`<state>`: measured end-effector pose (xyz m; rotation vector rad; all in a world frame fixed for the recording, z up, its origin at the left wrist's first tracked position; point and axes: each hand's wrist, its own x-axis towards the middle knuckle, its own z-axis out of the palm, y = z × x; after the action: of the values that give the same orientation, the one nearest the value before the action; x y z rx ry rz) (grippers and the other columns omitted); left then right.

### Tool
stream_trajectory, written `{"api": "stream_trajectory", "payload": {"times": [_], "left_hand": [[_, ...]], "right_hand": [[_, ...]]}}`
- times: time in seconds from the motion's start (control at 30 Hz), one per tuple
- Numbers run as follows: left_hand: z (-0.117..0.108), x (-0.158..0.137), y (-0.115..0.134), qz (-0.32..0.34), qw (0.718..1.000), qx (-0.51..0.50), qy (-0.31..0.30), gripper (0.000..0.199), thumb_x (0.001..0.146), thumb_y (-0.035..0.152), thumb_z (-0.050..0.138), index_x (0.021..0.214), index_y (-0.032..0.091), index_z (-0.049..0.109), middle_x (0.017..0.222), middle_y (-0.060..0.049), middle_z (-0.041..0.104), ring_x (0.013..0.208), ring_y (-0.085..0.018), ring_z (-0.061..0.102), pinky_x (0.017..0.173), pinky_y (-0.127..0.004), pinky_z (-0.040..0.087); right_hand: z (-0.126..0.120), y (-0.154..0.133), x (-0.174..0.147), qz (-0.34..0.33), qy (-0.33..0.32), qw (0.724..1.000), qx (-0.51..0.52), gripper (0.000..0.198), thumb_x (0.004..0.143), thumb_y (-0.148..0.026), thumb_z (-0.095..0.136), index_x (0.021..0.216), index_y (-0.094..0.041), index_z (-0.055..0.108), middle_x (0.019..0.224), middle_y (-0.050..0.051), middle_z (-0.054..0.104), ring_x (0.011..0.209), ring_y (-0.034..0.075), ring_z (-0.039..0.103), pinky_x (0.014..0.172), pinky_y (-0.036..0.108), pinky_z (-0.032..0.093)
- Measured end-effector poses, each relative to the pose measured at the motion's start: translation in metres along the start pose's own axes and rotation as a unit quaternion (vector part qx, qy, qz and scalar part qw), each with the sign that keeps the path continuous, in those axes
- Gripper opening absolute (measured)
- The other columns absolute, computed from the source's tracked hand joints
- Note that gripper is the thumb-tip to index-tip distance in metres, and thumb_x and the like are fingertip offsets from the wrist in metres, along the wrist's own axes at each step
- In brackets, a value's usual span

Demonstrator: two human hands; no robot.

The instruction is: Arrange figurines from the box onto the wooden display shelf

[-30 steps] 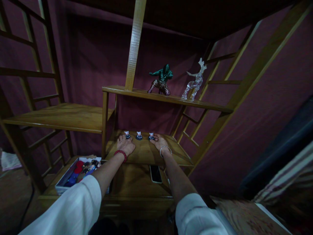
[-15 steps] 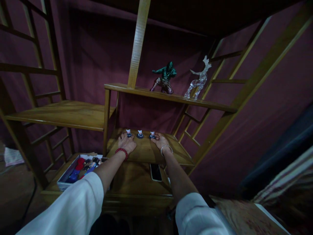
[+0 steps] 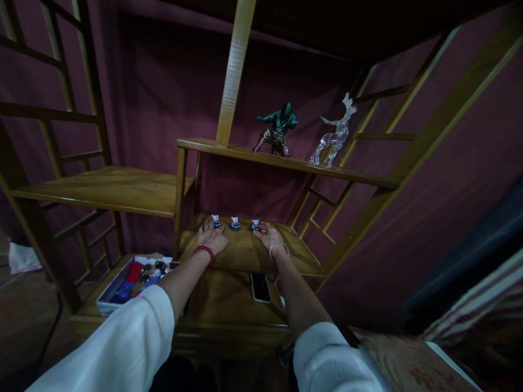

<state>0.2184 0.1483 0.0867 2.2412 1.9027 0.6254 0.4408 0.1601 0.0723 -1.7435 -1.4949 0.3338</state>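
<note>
Three small figurines with white heads and dark bases stand in a row on the lower wooden shelf [image 3: 241, 253]. My left hand [image 3: 212, 238], with a red bead bracelet at its wrist, has its fingers and thumb around the base of the left figurine [image 3: 216, 220]. Untouched between my hands is the middle figurine [image 3: 234, 222]. The right figurine [image 3: 255, 224] is held at its base by my right hand [image 3: 268, 237], which wears a silvery bangle. Some fingertips are hidden behind the hands and figurines.
On the upper shelf [image 3: 245, 154] stand a green hooded statuette [image 3: 280, 130] and a clear deer figure [image 3: 335, 136]. A phone [image 3: 260, 287] lies on the surface below. At left sits a box [image 3: 107, 307] of colourful items. A wooden post [image 3: 233, 76] rises above the shelf.
The whole view has shifted very slightly. Both hands stay at the same two figurines, and the row looks unchanged.
</note>
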Motion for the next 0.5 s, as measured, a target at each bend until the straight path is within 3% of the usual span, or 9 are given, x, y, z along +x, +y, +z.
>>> {"api": "stream_trajectory", "payload": {"times": [0.5], "left_hand": [[-0.001, -0.003, 0.002, -0.006, 1.0, 0.031, 0.004, 0.042, 0.077, 0.036, 0.041, 0.117, 0.033, 0.053, 0.139, -0.003, 0.033, 0.128, -0.027, 0.024, 0.101, -0.04, 0.017]], "right_hand": [[-0.004, -0.015, -0.01, -0.013, 0.008, 1.0, 0.001, 0.044, 0.07, -0.028, 0.063, 0.112, -0.022, 0.05, 0.107, 0.004, 0.063, 0.093, 0.015, 0.06, 0.082, 0.028, 0.044]]}}
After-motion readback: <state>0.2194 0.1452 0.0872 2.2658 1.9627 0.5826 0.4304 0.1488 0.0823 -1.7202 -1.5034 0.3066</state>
